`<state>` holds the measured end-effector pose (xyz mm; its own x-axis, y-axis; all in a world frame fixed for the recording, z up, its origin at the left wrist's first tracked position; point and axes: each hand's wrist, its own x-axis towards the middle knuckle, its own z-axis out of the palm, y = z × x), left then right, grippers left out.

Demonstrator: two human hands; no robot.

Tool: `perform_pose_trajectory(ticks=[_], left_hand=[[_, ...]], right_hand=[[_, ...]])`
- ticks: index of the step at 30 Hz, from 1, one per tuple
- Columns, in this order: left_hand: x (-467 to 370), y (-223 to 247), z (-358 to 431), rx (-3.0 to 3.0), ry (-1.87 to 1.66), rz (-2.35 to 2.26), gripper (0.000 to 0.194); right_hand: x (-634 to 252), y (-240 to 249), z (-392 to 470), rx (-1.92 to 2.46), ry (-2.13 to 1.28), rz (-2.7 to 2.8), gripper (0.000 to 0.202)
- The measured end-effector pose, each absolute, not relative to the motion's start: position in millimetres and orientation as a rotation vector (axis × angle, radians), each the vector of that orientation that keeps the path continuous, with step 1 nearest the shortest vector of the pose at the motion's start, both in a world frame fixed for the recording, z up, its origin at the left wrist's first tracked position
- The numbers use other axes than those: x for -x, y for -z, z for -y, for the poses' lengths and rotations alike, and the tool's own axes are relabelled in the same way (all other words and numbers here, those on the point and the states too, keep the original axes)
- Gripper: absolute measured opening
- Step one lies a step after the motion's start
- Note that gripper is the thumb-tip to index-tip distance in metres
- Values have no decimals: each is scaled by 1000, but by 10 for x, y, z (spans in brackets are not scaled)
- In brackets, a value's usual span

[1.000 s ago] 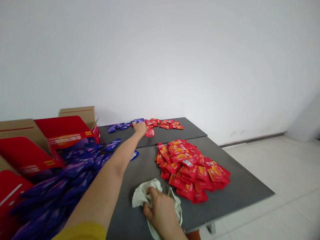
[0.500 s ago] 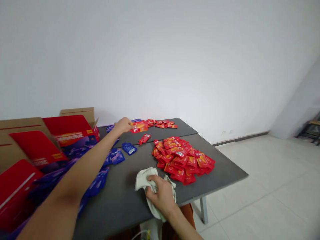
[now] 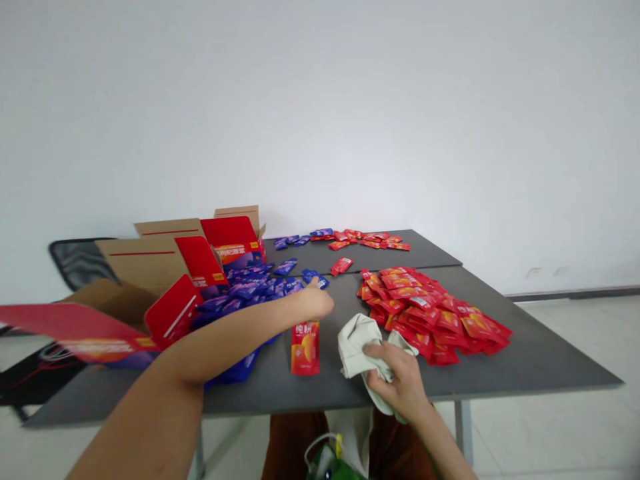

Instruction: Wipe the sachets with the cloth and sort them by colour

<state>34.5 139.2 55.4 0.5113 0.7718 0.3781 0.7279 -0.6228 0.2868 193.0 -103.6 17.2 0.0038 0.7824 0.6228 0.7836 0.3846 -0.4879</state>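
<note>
My left hand [image 3: 319, 301] is closed on the top end of a red pouch [image 3: 305, 350] with orange fruit printed on it. The pouch hangs below the hand, over the near middle of the grey table [image 3: 265, 397]; my fingers are partly hidden behind the wrist. At the table's front edge my right hand [image 3: 397, 380] grips a crumpled pale cloth [image 3: 360, 340]. Just beyond that hand lies a heap of red pouches [image 3: 425, 310]. A pile of blue pouches [image 3: 245, 293] spreads to the left of my left hand.
Open red cartons [image 3: 167, 313] with cardboard flaps stand along the left side. Smaller groups of red pouches [image 3: 383, 240] and blue pouches [image 3: 290, 241] lie at the back. One red pouch [image 3: 341, 266] lies alone mid-table. A black chair [image 3: 80, 263] is at far left.
The view has swung left. My left hand has drawn the red pouch from the far side of the table back toward me, and it now hangs upright. My right hand still grips the cloth.
</note>
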Motion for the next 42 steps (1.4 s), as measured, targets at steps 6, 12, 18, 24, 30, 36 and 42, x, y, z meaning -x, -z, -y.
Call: perform_pose_trajectory(ticks=[6,12,18,24,30,36,42], left_hand=[[-368,-791,-1085,-3405,-168,-326,49],[82,-545,-346,-3142,-717,-1167,55],[263,282,313,-2842,-772,-1470,43],[349,179,488,-2581,-457,-1597,52],[346,-63,666,-2575,-220,-1674,48],[335,-367,663,-2580,-70,-1729,51],[323,-493,622,-2595,23,-1591,45]], right_hand=[[-1870,-274,1066,1436,25,1921,27],[-1855,-399,905,1484,-70,1880,33],[-1734,-522,481,1788,20,1684,34],[-1319,-404,453,1681,-66,2151,30],[-1060,-257,231,1838,-16,2230,23],[-1118,-494,-131,1913,76,2323,23],[-922,-453,72,1479,183,2687,17]])
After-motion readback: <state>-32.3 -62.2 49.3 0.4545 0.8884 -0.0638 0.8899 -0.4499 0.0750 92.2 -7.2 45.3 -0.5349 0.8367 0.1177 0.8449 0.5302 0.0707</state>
